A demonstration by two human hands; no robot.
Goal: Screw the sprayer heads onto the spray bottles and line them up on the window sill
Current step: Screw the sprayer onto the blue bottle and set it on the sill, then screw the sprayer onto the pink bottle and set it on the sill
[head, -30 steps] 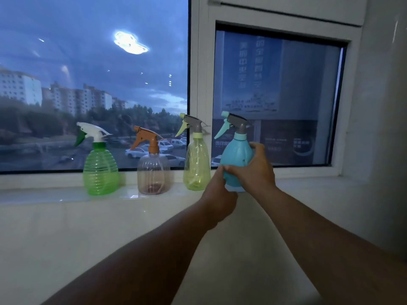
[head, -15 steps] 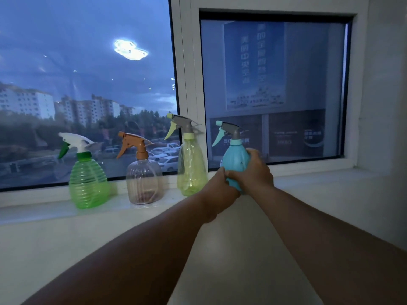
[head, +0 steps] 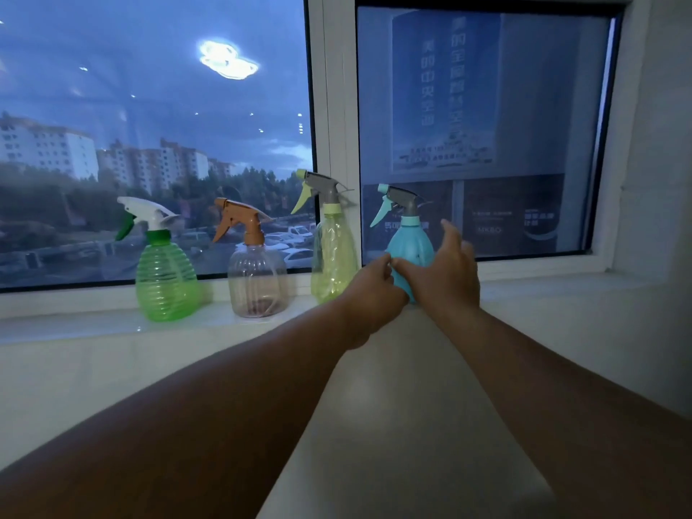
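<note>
Blue plastic forms the body of the blue bottle [head: 409, 252], the landmark for this view; it stands upright on the window sill [head: 75, 327], capped by a grey sprayer head [head: 402, 202] with a teal trigger pointing left. 3 more bottles stand in a row to the left of the blue bottle, all upright on the same sill: just beside it the yellow-green bottle [head: 333, 260] with a grey head, next the clear bottle [head: 258, 282] with an orange head, and farthest away the green ribbed bottle [head: 164, 279] with a white head and green trigger. The 4 triggers all point left. Behind the blue bottle rises a dark window pane [head: 483, 125]; the white window frame [head: 337, 106] stands behind the yellow-green bottle.

The left hand [head: 370, 290] lies against the lower left flank of the blue bottle, fingers curled inward, fingertips at the bottle's surface; a firm grip cannot be confirmed. The right hand [head: 445, 271] sits in front of the blue bottle's right side, fingers spread and loosely extended, thumb raised, closed on nothing. Both thumbs meet in front of the blue bottle's lower body. Both bare forearms reach in from the lower edge.
</note>
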